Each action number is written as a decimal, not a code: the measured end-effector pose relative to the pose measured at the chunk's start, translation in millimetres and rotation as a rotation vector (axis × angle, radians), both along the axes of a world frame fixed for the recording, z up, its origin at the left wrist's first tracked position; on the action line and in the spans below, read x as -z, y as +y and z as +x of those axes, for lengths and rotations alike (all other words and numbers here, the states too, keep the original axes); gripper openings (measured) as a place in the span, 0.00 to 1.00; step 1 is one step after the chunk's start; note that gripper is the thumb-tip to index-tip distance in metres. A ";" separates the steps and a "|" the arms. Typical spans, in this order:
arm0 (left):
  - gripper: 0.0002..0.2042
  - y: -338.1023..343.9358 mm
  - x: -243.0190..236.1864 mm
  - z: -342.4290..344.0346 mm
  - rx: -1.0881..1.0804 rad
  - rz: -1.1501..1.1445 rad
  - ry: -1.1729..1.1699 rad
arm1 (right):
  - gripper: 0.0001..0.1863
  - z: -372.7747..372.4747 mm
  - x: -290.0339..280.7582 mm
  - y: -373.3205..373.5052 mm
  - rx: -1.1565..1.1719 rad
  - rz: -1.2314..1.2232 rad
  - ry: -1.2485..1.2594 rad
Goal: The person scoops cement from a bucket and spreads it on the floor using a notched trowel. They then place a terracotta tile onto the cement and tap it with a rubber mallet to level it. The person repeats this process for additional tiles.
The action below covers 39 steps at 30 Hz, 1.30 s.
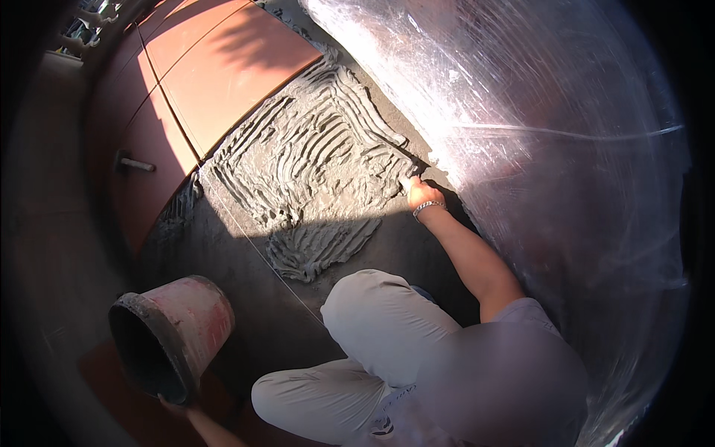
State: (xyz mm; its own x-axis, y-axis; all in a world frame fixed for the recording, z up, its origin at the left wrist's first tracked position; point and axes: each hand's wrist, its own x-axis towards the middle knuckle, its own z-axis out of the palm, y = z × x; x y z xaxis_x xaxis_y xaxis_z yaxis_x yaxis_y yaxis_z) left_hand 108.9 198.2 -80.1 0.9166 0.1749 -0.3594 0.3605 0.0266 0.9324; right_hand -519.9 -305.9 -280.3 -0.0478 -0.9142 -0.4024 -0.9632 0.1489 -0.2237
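Observation:
My right hand (425,195), with a chain bracelet at its wrist, is closed on the handle of a trowel. Most of that trowel (417,165) is hidden by the hand and shadow; its dark edge lies at the right border of the grey mortar (320,156). Curved, combed ridges run through this mortar bed. At the lower left, my left hand (177,407) grips the rim of a bucket (195,316) smeared with red and grey. The bucket is tipped over, its dark mouth turned left and toward me.
Reddish square tiles (231,71) lie beyond the mortar. A mallet (135,163) with a pale handle rests on one of them. A thin string (257,249) crosses the floor diagonally. Clear plastic sheeting (551,149) covers something bulky along the right.

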 end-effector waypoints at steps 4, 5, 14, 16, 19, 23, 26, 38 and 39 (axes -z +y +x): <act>0.35 0.1 2.9 4.2 0.028 -0.122 0.042 | 0.09 -0.7 -33.5 65.5 -0.460 0.210 0.107; 0.35 1.2 3.3 4.6 0.066 -0.086 0.013 | 0.09 -2.8 -38.1 71.9 -0.493 0.259 0.117; 0.34 -7.4 -4.4 -12.1 0.088 -0.101 0.003 | 0.10 20.7 -35.1 76.9 -0.501 0.372 0.117; 0.33 -11.8 -5.7 -14.1 0.063 -0.128 0.008 | 0.11 28.0 -39.8 91.7 -0.606 0.469 0.110; 0.32 -13.6 -6.5 -15.1 0.007 -0.075 -0.047 | 0.16 52.1 -37.0 61.1 -0.425 0.216 0.011; 0.30 -10.3 -3.3 -12.3 0.023 -0.088 -0.063 | 0.21 97.7 -21.1 -50.8 -0.127 0.110 -0.077; 0.29 -8.8 0.6 -8.4 0.044 -0.154 -0.083 | 0.22 136.2 -22.6 -32.3 -0.305 0.235 0.058; 0.27 -15.3 -2.9 -15.5 0.049 -0.177 -0.114 | 0.11 192.8 -32.5 1.5 -0.903 0.092 0.072; 0.26 -15.6 -3.3 -15.5 0.059 -0.167 -0.122 | 0.11 194.4 -30.1 -5.7 -0.971 0.066 0.070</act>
State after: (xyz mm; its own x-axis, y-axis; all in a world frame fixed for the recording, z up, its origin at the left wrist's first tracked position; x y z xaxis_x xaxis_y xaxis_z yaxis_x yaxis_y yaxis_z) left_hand 93.4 182.6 -76.8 0.9620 0.0665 -0.2650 0.2512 0.1667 0.9535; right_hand -325.5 -311.6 -250.2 0.6889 -0.5440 -0.4791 -0.6839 -0.7068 -0.1808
